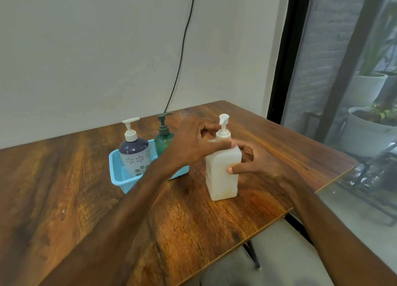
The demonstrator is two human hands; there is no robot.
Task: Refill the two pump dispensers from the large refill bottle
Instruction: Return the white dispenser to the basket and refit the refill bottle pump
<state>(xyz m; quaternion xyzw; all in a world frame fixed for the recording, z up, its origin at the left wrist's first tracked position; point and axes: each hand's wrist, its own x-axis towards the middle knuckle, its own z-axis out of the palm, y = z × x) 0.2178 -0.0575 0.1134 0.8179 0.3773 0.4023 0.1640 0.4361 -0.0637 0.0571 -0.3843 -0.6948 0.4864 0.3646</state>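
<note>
While the large white refill bottle (221, 174) stands upright on the wooden table (64, 189), just beside the right end of the blue basket (117, 172), both hands hold it. The left hand (191, 142) curls around the pump collar at its top, with the thumb on the bottle's shoulder. The right hand (260, 165) grips the body, thumb on the front face and fingers bent behind. The 2 others, the floral dispenser (134, 157) and the green dispenser (163, 142), stand inside the basket.
</note>
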